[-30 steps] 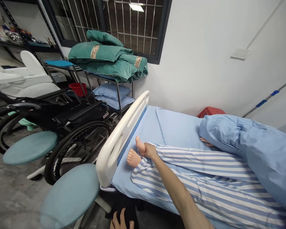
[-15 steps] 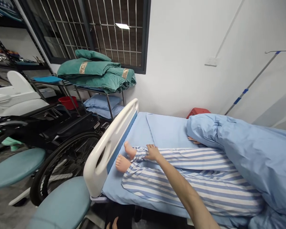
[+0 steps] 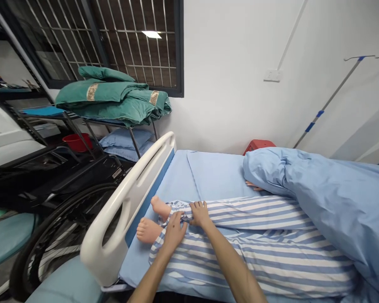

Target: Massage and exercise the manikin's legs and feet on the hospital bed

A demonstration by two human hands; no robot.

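Note:
A manikin's legs in blue-and-white striped trousers (image 3: pixel 255 252) lie along the bed, with two bare, smooth feet (image 3: pixel 149 230) at the footboard end. My right hand (image 3: pixel 200 213) is curved over the far trouser leg just above the ankle, its thumb on the near side. Closer to the feet, my left hand (image 3: pixel 175 233) has its fingers bent on the cuff of the same leg. Between both hands the cloth is bunched up. A light blue quilt (image 3: pixel 328 210) covers the upper body, and a manikin hand (image 3: pixel 253 185) pokes out from its edge.
A white footboard (image 3: pixel 129 202) closes the bed's left end. Beyond it stand a wheelchair (image 3: pixel 78 227), a teal stool (image 3: pixel 69 282) and a rack with folded green bedding (image 3: pixel 113 99). An IV pole (image 3: pixel 331 99) leans across the right; a red object (image 3: pixel 259 145) shows behind the bed.
My left hand has come up from below onto the trouser cuff. My right hand stays on the far leg. The view has shifted, moving the footboard left and lower.

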